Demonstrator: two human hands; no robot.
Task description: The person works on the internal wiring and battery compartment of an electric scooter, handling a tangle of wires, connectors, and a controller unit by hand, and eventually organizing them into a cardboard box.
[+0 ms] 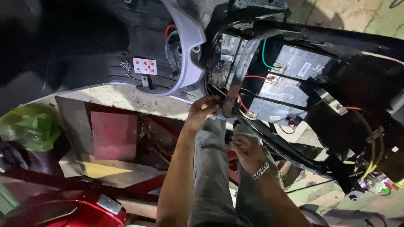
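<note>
A black scooter frame point(320, 38) fills the upper right of the view, stripped so that its inner bay lies open. Everything else is placed from this frame. Inside it sits a row of grey battery blocks point(286, 80), joined by red wires point(254, 77) and one green wire point(264, 52). To the left of the frame lies a grey body panel point(189, 54), curved, resting against a dark ribbed footboard point(105, 63). A playing card point(144, 66) with red hearts lies on that footboard, well left of the frame. Below the frame, a thick black cable bundle point(277, 145) runs down to the right. Far down to the left of the frame, a red fairing point(63, 212) shows at the bottom corner, with a green plastic bag point(29, 126) above it.

The left hand point(203, 111) is closed around the frame's lower left edge, at the foot of a dark metal strap point(235, 80) that crosses the batteries. The right hand point(246, 151), with a metal wristwatch point(261, 170) on its wrist, is just below the frame beside the cable bundle; its fingers are curled, but I cannot tell what they hold.
</note>
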